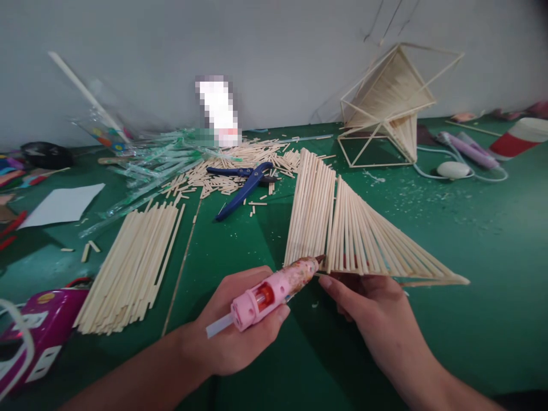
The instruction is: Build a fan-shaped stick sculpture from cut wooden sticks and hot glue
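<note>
My left hand point(244, 325) is closed around a pink hot glue gun point(278, 288) with a glue stick poking out of its rear. The gun's dark nozzle meets the lower edge of a panel of wooden sticks point(363, 234), at the gap between two groups. One group forms a slanted block on the left, the other a triangle tapering to a point on the right. From underneath, my right hand point(372, 308) grips this panel by its near edge, thumb at the front; the other fingers are partly hidden. A row of loose wooden sticks point(132, 268) lies left of my hands.
Behind my hands are blue cutters point(244, 191) beside a heap of short stick pieces point(231, 165) and plastic wrappers point(149, 160). A stick frame point(385, 103) stands back right, near a purple glue gun point(466, 149) and a cup point(520, 140). A magenta box point(51, 319) sits left.
</note>
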### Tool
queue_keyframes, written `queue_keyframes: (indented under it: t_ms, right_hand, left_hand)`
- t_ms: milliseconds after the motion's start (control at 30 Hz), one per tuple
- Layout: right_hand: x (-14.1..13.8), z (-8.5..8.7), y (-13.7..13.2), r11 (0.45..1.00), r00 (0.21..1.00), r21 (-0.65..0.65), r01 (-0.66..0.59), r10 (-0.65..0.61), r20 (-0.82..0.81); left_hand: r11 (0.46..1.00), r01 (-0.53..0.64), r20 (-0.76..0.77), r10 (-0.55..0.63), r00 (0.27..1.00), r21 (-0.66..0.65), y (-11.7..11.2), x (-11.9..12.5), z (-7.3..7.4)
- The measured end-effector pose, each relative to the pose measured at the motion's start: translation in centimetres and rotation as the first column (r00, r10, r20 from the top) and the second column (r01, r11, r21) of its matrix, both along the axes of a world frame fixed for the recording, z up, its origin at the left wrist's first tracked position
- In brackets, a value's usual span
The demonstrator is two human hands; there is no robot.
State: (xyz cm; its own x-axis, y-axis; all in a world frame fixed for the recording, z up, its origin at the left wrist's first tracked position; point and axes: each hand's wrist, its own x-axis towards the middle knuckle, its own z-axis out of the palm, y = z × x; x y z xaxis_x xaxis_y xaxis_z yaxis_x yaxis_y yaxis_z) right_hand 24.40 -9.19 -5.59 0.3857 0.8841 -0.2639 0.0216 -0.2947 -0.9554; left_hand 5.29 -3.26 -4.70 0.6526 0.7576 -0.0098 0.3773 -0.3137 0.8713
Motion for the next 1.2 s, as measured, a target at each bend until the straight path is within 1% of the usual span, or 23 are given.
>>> queue_keyframes:
  t_ms: [167, 333, 467, 633, 800, 967, 1100, 1200]
  right_hand:
    - [-0.1, 0.3, 0.0, 0.999, 1.0, 0.027, 0.029, -0.029, 0.007]
    - [-0.2, 0.2, -0.1, 0.997, 0.998, 0.053, 0.049, -0.046, -0.05]
    - [-0.2, 0.0, -0.3, 0.997, 0.995, 0.062, 0.053, -0.047, -0.09]
    - [-0.1, -0.2, -0.4, 0.997, 0.995, 0.072, 0.041, -0.034, -0.091]
    - [-0.2, -0.2, -0.4, 0.996, 0.995, 0.073, 0.047, -0.04, -0.089]
    - [-0.3, 0.2, -0.3, 0.998, 0.999, 0.063, 0.028, -0.025, -0.04]
    - [-0.3, 0.4, -0.3, 0.998, 0.999, 0.052, 0.018, -0.016, -0.033]
    - [-0.3, 0.3, -0.4, 0.998, 0.997, 0.059, 0.037, -0.034, -0.064]
  left_hand:
    - [0.999, 0.011, 0.007, -0.011, 1.0, -0.05, -0.2, -0.2, -0.2]
    - [1.0, 0.019, 0.031, -0.019, 0.999, -0.002, -0.2, 0.0, 0.2]
    - [0.999, 0.03, 0.009, -0.03, 1.0, 0.013, -0.1, 0.4, 0.6]
    - [0.997, 0.072, 0.023, -0.071, 0.997, -0.024, 0.0, 0.7, 0.8]
    - [0.996, 0.084, 0.062, -0.083, 0.995, -0.006, 0.0, 0.7, 0.8]
    - [0.996, 0.087, 0.077, -0.087, 0.993, 0.007, 0.0, 0.5, 0.7]
    - [0.997, 0.079, 0.033, -0.079, 0.996, -0.008, 0.0, 0.1, 0.5]
    - [0.999, 0.043, 0.0, -0.043, 0.999, -0.026, -0.1, -0.1, 0.3]
